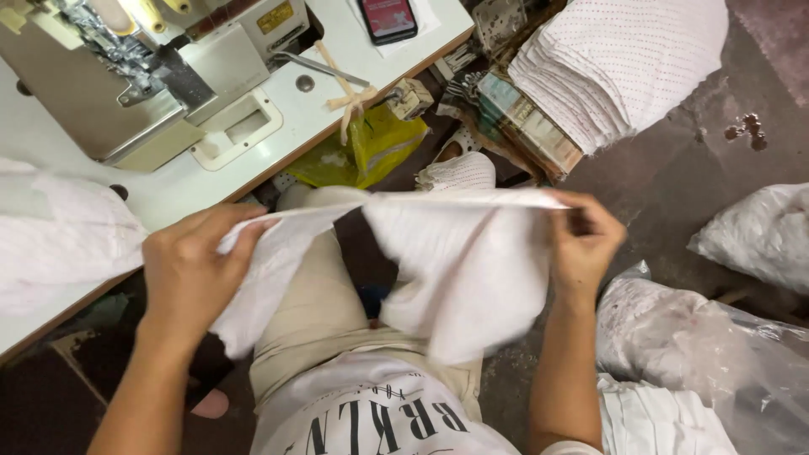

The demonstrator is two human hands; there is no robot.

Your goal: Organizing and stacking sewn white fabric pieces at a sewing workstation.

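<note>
Over a dark concrete floor [674, 177], beside a white sewing table [177, 190] with a wooden edge. On the table: a grey sewing machine [126, 67], a phone [388, 18] with a lit screen, a heap of pale cloth [59, 240] at the near left. Under the table edge, a yellow bag [371, 152] tied with a strip. Further right, a tall stack of dotted white pieces [615, 67]; along the right side, clear plastic sacks [716, 345] of white fabric. Between the hands, above beige-trousered lap, a white cloth piece [455, 261] stretched taut along its top edge and hanging slack below. Left hand [190, 270] closed, fingers curled over the cloth's left end. Right hand [586, 240] closed too, pinching the right corner between thumb and fingers.
</note>
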